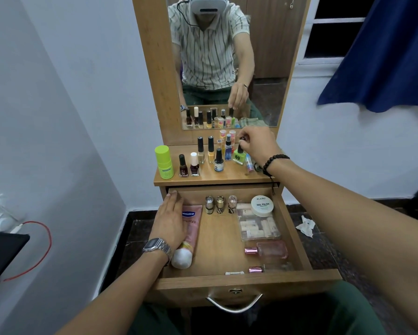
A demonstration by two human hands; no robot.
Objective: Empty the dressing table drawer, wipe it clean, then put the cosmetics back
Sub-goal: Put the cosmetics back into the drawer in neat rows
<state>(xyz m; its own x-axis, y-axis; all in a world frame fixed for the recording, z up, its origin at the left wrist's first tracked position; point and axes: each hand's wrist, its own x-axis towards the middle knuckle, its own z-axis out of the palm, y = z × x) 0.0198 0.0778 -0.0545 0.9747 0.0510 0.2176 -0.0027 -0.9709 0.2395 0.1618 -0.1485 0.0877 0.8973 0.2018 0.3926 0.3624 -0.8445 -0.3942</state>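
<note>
Head view: drawer (297,240) pulled out toward the person, still partly loaded. Right hand (256,146) is up over the tabletop (179,178), fingertips pinching the black cap of the green nail polish bottle (238,156) that stands at the right end of the bottle cluster. Left hand (170,220) lies flat, fingers straight, along the drawer's left side, resting on the Vaseline tube (191,234), not curled round it. Tube's long axis runs front to back, white cap toward the person; left hand is clearly the nearer one for it. Still in the drawer: three small bottles at the back, nail polish remover tub (261,205), clear box of nail tips, two pink-capped bottles at front right. Front-right bottle is clear glass, hard to make out. Right palm hides items behind it on the tabletop.
</note>
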